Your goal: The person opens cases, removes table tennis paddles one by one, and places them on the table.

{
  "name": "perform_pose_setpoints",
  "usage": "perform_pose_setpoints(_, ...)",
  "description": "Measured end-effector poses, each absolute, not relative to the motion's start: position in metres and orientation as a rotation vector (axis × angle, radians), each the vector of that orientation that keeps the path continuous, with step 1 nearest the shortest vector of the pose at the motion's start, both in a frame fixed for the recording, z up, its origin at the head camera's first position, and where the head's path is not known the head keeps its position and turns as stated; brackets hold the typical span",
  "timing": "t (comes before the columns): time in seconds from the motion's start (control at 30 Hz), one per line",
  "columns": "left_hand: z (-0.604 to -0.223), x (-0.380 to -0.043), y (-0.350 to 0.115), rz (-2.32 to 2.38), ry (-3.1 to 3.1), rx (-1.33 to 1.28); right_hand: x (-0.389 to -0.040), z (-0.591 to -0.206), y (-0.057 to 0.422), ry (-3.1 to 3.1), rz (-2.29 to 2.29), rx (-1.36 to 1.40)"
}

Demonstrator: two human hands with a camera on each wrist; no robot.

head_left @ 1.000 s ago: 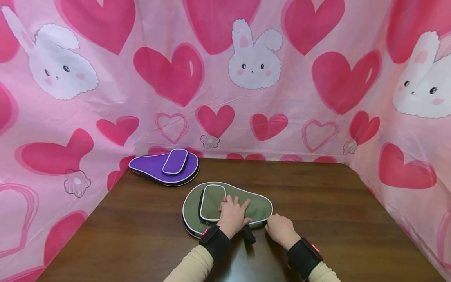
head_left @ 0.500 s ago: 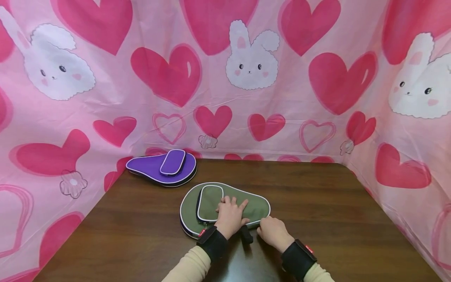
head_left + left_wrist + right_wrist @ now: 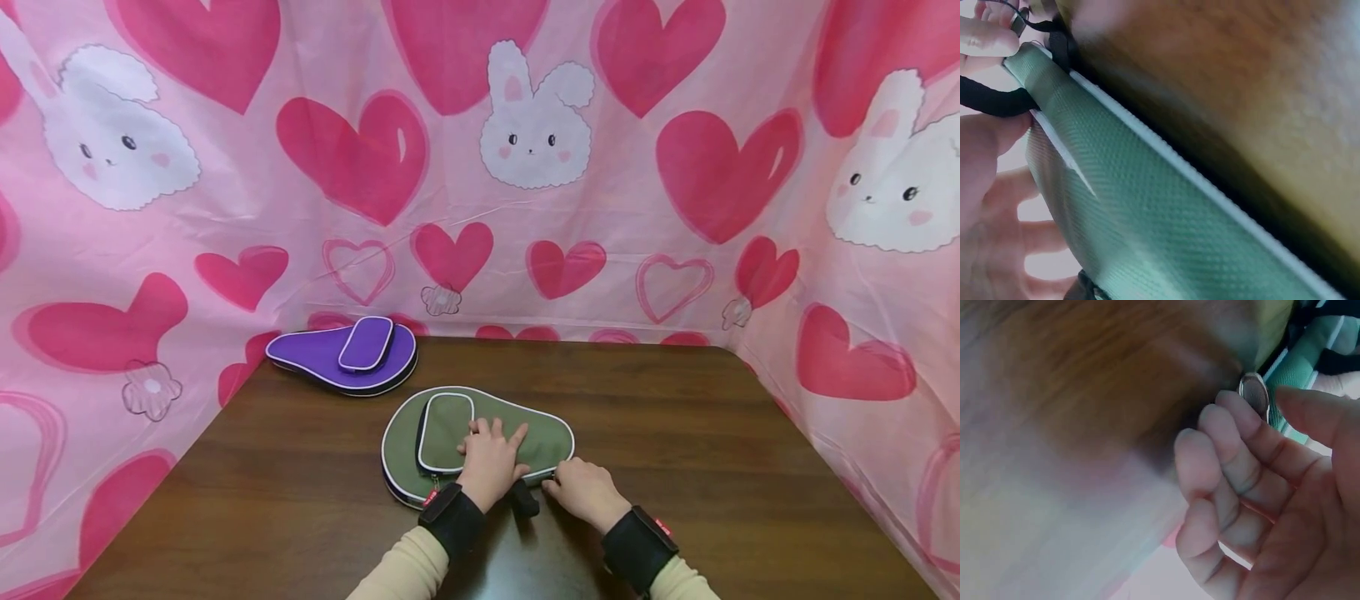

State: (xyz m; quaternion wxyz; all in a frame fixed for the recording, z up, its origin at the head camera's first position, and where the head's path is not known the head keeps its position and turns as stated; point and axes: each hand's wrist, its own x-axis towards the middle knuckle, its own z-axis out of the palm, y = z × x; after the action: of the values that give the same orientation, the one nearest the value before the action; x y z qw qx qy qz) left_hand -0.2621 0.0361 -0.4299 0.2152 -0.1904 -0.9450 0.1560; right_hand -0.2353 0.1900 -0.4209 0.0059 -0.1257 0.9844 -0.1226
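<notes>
A green table tennis paddle case with white piping and a front pocket lies flat on the brown table. My left hand rests on top of it with fingers spread, beside the pocket. At the near edge by the narrow end, my right hand pinches a metal zipper pull between thumb and index finger, its other fingers curled. A black strap hangs off the near side between the hands. In the left wrist view the green side wall of the case fills the middle.
At the back left of the table lies a purple paddle case with its own small pocket. A pink curtain printed with hearts and rabbits stands behind and along both sides.
My right hand has slid a little to the left along the case's near edge, mostly in the first half second. The left hand stays in place on the case.
</notes>
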Motion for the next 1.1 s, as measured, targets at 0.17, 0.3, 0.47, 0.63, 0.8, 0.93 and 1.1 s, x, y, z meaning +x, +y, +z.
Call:
perform_pose_setpoints(0.17, -0.432, -0.258, 0.042, 0.457, -2.613, -0.472, -0.238, -0.413, 0.196, 3.059, -0.472, -0.378)
perform_pose_setpoints(0.3, -0.431, -0.254, 0.046, 0.435, -2.651, -0.412, -0.252, -0.402, 0.199, 3.091, -0.617, -0.499)
perform_pose_setpoints(0.47, -0.429, -0.254, 0.049, 0.414, -2.700, -0.352, -0.284, -0.394, 0.189, 3.118, -0.709, -0.838)
perform_pose_setpoints(0.63, -0.431, -0.256, 0.049, 0.390, -2.701, -0.335, -0.319, -0.396, 0.164, 3.049, -0.668, -1.064)
perform_pose_setpoints(0.8, -0.430, -0.255, 0.049, 0.367, -2.703, -0.345, -0.339, -0.407, 0.147, 2.826, -0.645, -1.106)
perform_pose_setpoints(0.93, -0.429, -0.254, 0.051, 0.344, -2.717, -0.348, -0.345, -0.411, 0.145, 2.739, -0.649, -1.059)
perform_pose_setpoints(1.1, -0.426, -0.258, 0.051, 0.363, -2.743, -0.361, -0.349, -0.408, 0.147, 2.702, -0.719, -0.997)
